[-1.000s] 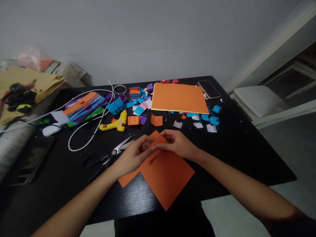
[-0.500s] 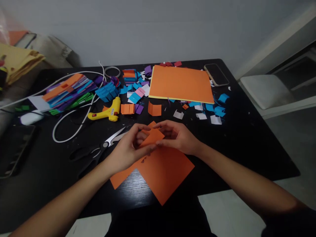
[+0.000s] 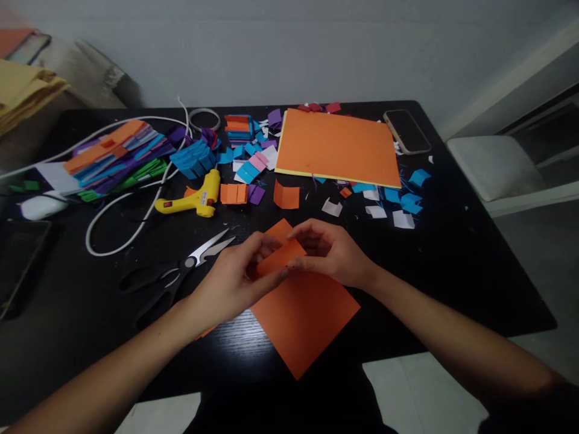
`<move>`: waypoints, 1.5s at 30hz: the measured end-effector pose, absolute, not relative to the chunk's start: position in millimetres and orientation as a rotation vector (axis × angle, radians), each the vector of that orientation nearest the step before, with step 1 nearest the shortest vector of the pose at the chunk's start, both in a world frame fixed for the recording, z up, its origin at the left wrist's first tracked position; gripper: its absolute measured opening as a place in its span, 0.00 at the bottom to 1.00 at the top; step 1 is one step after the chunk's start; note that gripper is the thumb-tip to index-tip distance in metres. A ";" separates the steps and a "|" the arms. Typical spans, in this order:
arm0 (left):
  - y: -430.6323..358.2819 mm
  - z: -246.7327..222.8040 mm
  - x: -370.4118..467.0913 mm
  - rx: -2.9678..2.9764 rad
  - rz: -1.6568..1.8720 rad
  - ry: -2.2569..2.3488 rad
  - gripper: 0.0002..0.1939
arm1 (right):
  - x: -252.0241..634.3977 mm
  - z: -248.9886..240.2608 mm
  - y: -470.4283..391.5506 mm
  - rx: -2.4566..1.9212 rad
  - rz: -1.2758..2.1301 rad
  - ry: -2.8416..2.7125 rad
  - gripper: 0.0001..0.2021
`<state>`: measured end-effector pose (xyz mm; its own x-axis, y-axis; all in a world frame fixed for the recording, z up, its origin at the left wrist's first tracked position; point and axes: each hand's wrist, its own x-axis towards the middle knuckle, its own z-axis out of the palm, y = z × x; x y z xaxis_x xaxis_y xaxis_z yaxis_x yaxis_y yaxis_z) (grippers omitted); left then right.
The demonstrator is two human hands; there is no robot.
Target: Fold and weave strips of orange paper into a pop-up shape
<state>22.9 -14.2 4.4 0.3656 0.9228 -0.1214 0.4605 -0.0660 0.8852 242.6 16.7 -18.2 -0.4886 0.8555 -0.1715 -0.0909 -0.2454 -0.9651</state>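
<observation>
Between both hands is a small piece of orange paper (image 3: 281, 255), its near edge pinched by the thumbs. My left hand (image 3: 239, 274) grips its left side, with the fingers curled behind it. At the right end, my right hand (image 3: 332, 253) holds the same piece between thumb and fingers. Beneath the hands a larger orange sheet (image 3: 305, 325) lies on the black table with one corner toward me. Open black-handled scissors (image 3: 190, 262) rest left of my left hand.
A yellow glue gun (image 3: 194, 199) lies beyond the scissors, near a looped white cable (image 3: 122, 250). Stacked orange sheets (image 3: 339, 147) and a phone (image 3: 408, 131) are at the back. Folded strips (image 3: 122, 154) fill the back left; small coloured scraps (image 3: 411, 203) are scattered about.
The view has shifted slightly. The small orange piece now sits flatter and lower between my hands, and less of the orange paper beside my left wrist shows.
</observation>
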 end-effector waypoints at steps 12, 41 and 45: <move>-13.4 0.0 21.0 1.484 0.696 1.150 0.15 | 241.9 -19.9 14.8 -0.946 1.799 -1.298 0.17; -6.3 1.7 12.9 1.676 0.650 1.244 0.13 | 247.1 -19.9 26.4 -1.117 1.537 -1.186 0.13; -5.3 1.3 14.5 1.552 0.715 1.209 0.09 | 246.3 -19.4 25.7 -1.090 1.549 -1.171 0.13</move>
